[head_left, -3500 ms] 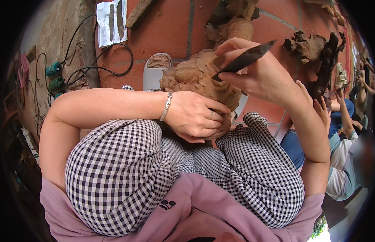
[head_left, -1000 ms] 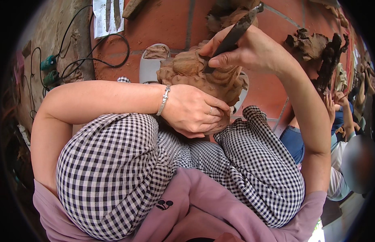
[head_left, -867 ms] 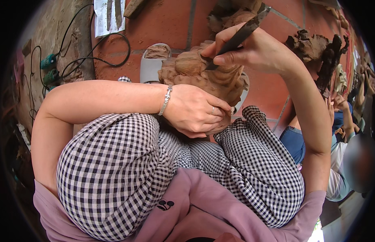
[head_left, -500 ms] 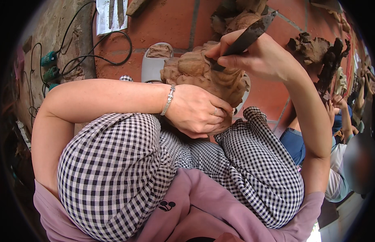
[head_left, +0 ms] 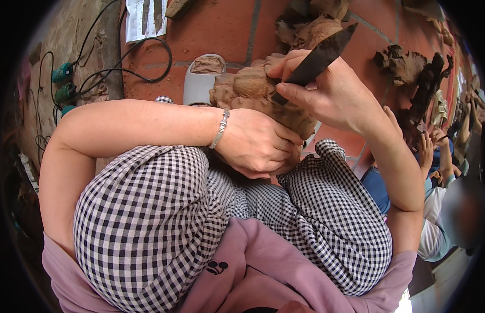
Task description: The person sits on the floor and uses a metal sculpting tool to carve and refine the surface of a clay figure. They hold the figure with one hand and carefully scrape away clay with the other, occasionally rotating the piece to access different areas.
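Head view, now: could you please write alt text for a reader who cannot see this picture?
A person's right hand holds a flat dark blade over a brown carving, while the left hand rests on the carving's near side. Below are the person's checked trousers; beyond are a grey slipper, a black cord and red tiles.

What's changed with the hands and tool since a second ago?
The bare right hand has turned the long, flat, dark blade: its broad face now shows more, and its upper end has swung right and down. Nothing was taken up or let go. The bare left hand stays on the carved brown wood-like piece.
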Demonstrator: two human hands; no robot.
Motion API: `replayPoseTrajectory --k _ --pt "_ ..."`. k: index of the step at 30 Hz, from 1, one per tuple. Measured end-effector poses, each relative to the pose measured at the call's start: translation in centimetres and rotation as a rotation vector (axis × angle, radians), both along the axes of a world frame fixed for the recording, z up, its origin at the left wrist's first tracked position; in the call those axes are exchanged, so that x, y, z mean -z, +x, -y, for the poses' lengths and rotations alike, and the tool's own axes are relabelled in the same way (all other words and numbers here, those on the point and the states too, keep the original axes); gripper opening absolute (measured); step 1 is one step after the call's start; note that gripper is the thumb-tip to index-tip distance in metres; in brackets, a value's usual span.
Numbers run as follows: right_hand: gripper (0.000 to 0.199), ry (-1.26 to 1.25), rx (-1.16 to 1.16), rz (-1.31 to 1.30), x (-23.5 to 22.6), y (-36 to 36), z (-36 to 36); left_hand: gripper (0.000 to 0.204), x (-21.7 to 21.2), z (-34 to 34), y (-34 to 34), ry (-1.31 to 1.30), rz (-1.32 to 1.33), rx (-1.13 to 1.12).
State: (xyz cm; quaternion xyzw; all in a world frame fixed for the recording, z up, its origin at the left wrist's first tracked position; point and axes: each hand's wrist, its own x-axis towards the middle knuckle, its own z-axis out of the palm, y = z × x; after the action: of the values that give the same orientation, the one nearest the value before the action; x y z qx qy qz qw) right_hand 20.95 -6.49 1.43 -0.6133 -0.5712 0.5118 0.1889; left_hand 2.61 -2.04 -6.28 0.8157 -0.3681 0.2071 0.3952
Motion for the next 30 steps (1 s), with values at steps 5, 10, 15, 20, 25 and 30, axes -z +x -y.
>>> replayPoseTrajectory --k 5,10,15,20,25,30 --pt "0.017 0.031 0.116 -0.029 0.5 -0.1 0.2 0.033 -0.1 0.1 0.1 0.004 0.013 -0.005" --pt "0.022 0.184 0.141 0.015 0.9 -0.9 1.2 0.035 0.2 0.2 -0.2 0.046 -0.075 0.059" --pt "0.022 0.076 0.157 0.031 0.3 -1.1 0.8 0.034 0.3 0.2 -0.1 0.037 -0.074 0.062" --pt "0.020 0.139 0.167 -0.004 0.8 -1.1 1.1 0.034 0.3 0.2 -0.1 0.033 -0.085 0.064" --pt "0.019 0.060 0.132 0.029 0.6 -0.7 0.5 0.034 0.2 0.1 -0.1 0.044 -0.041 0.043" --pt "0.017 -0.009 0.166 -0.193 1.8 1.4 1.4 0.033 -0.1 0.0 0.0 0.064 -0.023 0.020"
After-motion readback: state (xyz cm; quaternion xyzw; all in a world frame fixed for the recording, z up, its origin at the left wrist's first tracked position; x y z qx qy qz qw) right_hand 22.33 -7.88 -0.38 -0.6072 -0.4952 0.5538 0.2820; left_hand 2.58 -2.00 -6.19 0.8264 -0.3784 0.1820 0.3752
